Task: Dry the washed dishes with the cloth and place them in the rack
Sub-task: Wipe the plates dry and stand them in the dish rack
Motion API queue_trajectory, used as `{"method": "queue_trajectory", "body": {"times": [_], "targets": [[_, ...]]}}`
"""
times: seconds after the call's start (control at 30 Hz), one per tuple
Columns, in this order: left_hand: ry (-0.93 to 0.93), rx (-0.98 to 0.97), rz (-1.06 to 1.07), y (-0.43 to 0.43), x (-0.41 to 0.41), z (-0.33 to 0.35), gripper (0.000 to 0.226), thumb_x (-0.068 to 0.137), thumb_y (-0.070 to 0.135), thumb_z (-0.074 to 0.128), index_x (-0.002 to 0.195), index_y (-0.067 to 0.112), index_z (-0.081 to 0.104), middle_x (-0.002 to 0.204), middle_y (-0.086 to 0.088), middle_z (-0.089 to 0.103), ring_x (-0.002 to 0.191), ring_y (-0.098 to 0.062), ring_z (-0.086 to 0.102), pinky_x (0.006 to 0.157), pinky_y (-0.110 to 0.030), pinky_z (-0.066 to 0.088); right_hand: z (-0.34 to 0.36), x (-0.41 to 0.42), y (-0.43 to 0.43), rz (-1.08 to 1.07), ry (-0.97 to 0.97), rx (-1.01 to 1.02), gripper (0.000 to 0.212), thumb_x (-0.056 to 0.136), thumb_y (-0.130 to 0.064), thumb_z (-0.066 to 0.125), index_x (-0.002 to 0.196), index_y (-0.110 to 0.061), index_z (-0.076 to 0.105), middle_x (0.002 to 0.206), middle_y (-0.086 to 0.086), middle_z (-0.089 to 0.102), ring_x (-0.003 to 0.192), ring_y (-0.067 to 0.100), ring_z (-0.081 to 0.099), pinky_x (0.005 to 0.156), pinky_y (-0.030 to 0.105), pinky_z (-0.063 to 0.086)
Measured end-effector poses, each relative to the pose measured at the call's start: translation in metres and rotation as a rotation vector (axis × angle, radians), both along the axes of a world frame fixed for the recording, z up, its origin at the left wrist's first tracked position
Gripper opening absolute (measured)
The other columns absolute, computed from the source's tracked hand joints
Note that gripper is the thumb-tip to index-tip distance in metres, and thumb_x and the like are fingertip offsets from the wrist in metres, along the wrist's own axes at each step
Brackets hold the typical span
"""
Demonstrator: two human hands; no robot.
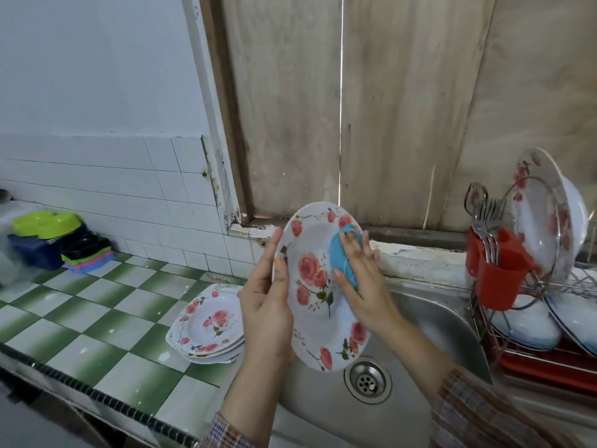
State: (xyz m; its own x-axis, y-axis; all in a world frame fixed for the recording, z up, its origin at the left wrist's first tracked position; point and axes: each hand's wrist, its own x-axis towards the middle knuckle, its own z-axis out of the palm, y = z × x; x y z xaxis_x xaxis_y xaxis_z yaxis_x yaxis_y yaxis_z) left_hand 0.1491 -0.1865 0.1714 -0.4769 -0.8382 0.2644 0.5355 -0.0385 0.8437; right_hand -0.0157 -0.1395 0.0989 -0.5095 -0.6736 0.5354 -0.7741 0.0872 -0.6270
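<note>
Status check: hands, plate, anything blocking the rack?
Left hand grips floral plate by its rim, over sink. Right hand presses blue cloth on plate face. Rack right, partly loaded; red cutlery holder on near end.

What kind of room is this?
Most likely a home kitchen, at the washing-up spot: there is a steel sink, a dish rack holding plates and forks beside it, and a stack of flowered plates on the tiled counter.
</note>
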Motion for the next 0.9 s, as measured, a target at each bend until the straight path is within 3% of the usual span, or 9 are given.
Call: {"method": "queue_trajectory", "body": {"times": [0.13, 0.23, 0.3, 0.4, 0.53, 0.63, 0.7, 0.8, 0.9], "targets": [[0.015, 0.027, 0.005, 0.012, -0.004, -0.001, 0.035, 0.083, 0.027, 0.055, 0.113, 0.037, 0.07, 0.12, -0.003, 0.069, 0.115, -0.022, 0.064, 0.099, -0.042, 0.049, 0.011, 0.056, -0.004, 0.255, -0.22, -0.105, 0.055, 0.098, -0.036, 0.044, 0.144, -0.046, 0.016, 0.155, -0.026, 0.012, 0.146, -0.006, 0.006, 0.12, 0.02, 0.012], [0.099, 0.133, 0.012, 0.003, 0.001, 0.0, 0.033, 0.09, 0.022, 0.052, 0.116, 0.03, 0.069, 0.118, -0.002, 0.07, 0.11, -0.022, 0.066, 0.088, -0.037, 0.056, -0.002, 0.064, 0.017, 0.398, -0.14, 0.017, 0.048, 0.092, -0.04, 0.053, 0.138, -0.041, 0.038, 0.148, -0.026, 0.032, 0.142, -0.006, 0.023, 0.118, 0.02, 0.021], [0.149, 0.167, -0.007, -0.002, 0.005, 0.0, 0.033, 0.096, 0.015, 0.047, 0.121, 0.026, 0.064, 0.114, 0.001, 0.072, 0.107, -0.017, 0.067, 0.08, -0.029, 0.058, -0.01, 0.044, 0.029, 0.343, -0.047, 0.074, 0.046, 0.089, -0.045, 0.052, 0.134, -0.043, 0.043, 0.144, -0.031, 0.032, 0.142, -0.007, 0.022, 0.121, 0.027, 0.016], [0.149, 0.167, -0.05, 0.0, 0.005, 0.002, 0.032, 0.097, 0.012, 0.045, 0.12, 0.027, 0.062, 0.112, 0.005, 0.072, 0.105, -0.014, 0.068, 0.079, -0.028, 0.059, -0.01, 0.012, 0.031, 0.074, -0.068, 0.127, 0.049, 0.092, -0.051, 0.045, 0.138, -0.052, 0.028, 0.151, -0.032, 0.01, 0.146, 0.0, -0.004, 0.121, 0.049, 0.011], [0.113, 0.119, -0.114, 0.012, -0.002, 0.002, 0.034, 0.096, 0.012, 0.045, 0.123, 0.024, 0.061, 0.113, 0.003, 0.072, 0.105, -0.014, 0.068, 0.078, -0.026, 0.058, 0.006, 0.01, 0.016, -0.064, -0.013, -0.052, 0.051, 0.1, -0.044, 0.034, 0.147, -0.042, 0.013, 0.151, -0.036, 0.0, 0.145, -0.006, -0.012, 0.122, 0.036, 0.0], [0.073, 0.068, -0.127, 0.018, -0.007, -0.001, 0.035, 0.086, 0.022, 0.053, 0.115, 0.03, 0.068, 0.119, -0.003, 0.069, 0.113, -0.019, 0.065, 0.088, -0.029, 0.055, 0.011, 0.047, 0.012, 0.14, -0.104, -0.104, 0.053, 0.1, -0.046, 0.031, 0.146, -0.044, 0.004, 0.154, -0.035, -0.005, 0.147, -0.002, -0.009, 0.121, 0.028, -0.001], [0.073, 0.087, -0.114, 0.012, -0.006, -0.001, 0.033, 0.085, 0.022, 0.053, 0.112, 0.03, 0.071, 0.12, -0.005, 0.069, 0.115, -0.022, 0.063, 0.094, -0.034, 0.053, 0.003, 0.06, 0.017, 0.329, -0.037, -0.05, 0.056, 0.099, -0.046, 0.033, 0.148, -0.042, 0.006, 0.156, -0.034, -0.002, 0.148, 0.001, -0.004, 0.121, 0.025, -0.001], [0.116, 0.111, -0.139, 0.004, -0.002, -0.001, 0.035, 0.086, 0.017, 0.052, 0.115, 0.026, 0.071, 0.113, -0.005, 0.071, 0.11, -0.021, 0.066, 0.09, -0.034, 0.055, -0.007, 0.036, 0.03, 0.325, 0.292, -0.003, 0.054, 0.101, -0.045, 0.035, 0.151, -0.042, 0.013, 0.159, -0.028, 0.007, 0.149, 0.007, 0.007, 0.123, 0.039, 0.005], [0.128, 0.087, -0.179, 0.008, -0.001, -0.003, 0.034, 0.088, 0.011, 0.05, 0.108, 0.025, 0.074, 0.111, -0.004, 0.072, 0.101, -0.018, 0.069, 0.074, -0.026, 0.058, -0.015, 0.001, 0.03, -0.032, 0.415, -0.075, 0.056, 0.101, -0.042, 0.036, 0.151, -0.043, 0.011, 0.159, -0.024, 0.004, 0.149, 0.004, -0.001, 0.116, 0.057, 0.007]]}}
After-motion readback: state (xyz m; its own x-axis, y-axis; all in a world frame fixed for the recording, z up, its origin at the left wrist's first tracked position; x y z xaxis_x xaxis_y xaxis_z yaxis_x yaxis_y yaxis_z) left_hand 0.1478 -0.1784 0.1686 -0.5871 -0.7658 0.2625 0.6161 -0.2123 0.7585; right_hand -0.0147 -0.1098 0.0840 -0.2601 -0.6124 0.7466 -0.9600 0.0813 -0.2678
